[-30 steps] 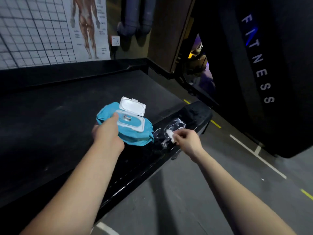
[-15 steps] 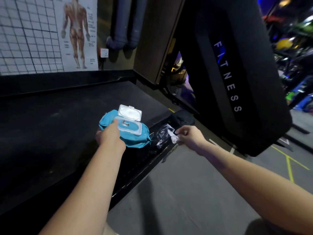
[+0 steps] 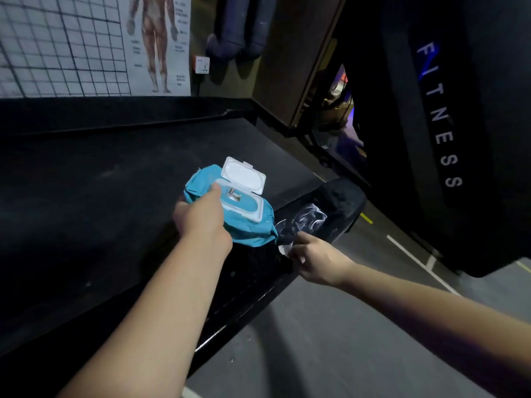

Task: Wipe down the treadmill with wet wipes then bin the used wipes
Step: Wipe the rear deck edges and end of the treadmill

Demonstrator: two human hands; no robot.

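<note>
At the edge of the black treadmill (image 3: 100, 202), your left hand (image 3: 201, 222) grips the blue wipes pack (image 3: 250, 232) — its white lid (image 3: 244, 178) stands open. Just beside the pack, your right hand (image 3: 313, 259) pinches a small white wipe (image 3: 283, 249) on the shiny side rail (image 3: 342, 201), where wet smears (image 3: 309, 218) show.

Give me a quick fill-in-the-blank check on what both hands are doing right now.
The left hand grips the blue wet wipes pack, whose white flip lid is ____.
The right hand holds a ____ wipe on the treadmill's side rail.
The letters on the dark column spell ____.
Missing: open; white; FITNESS.
</note>
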